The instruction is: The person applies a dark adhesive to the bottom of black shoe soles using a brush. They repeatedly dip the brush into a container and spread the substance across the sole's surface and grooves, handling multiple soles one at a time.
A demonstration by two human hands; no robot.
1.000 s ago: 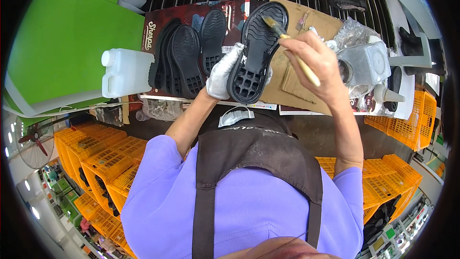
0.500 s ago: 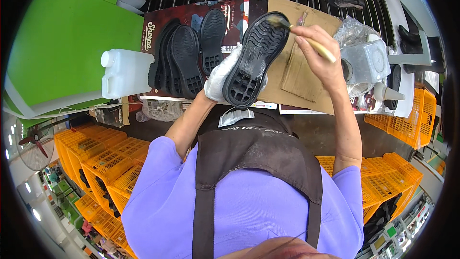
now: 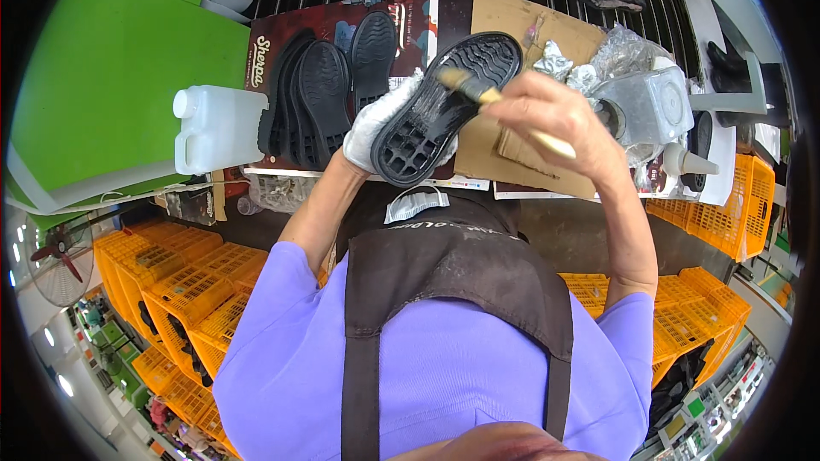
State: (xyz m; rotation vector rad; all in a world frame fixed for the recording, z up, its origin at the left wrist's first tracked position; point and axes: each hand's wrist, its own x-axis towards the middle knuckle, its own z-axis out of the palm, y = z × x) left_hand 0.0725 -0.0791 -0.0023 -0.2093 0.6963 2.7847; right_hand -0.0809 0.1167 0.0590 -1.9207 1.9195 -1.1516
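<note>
Here's the sole [image 3: 478,60], tilted in the gloved left hand [image 3: 369,132], which grips its left edge with fingers curled beneath, as the bare right hand [image 3: 553,113], closed round one brush [image 3: 465,84], holds the blurred bristles over the middle. Cardboard [image 3: 478,155] spreads below, orange crates [image 3: 171,290] flank the person and a fan [image 3: 58,258] stands far left. Counting up: at least four more soles [image 3: 325,90], one white jug [image 3: 224,132], one clear container [image 3: 656,107]
</note>
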